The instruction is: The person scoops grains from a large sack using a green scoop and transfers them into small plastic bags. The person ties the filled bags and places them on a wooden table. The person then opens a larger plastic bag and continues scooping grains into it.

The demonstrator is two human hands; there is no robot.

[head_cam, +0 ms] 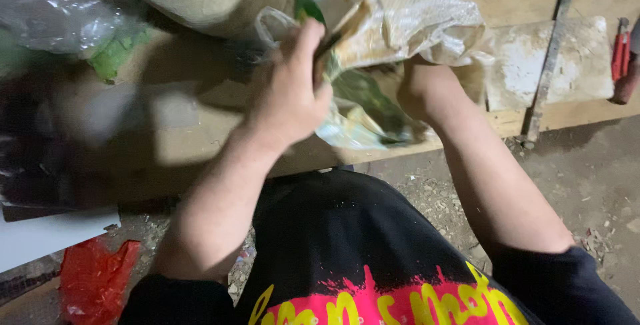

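The left hand grips the edge of a crinkly woven sack. The right hand is stuck inside the sack, so its fingers are hidden. Something green shows inside, between both hands.

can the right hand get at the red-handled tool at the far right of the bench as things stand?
Probably not straight away. The right hand is buried in the woven sack, which the left hand grips. The red-handled tool lies apart, beyond a metal bar; nothing covers it.
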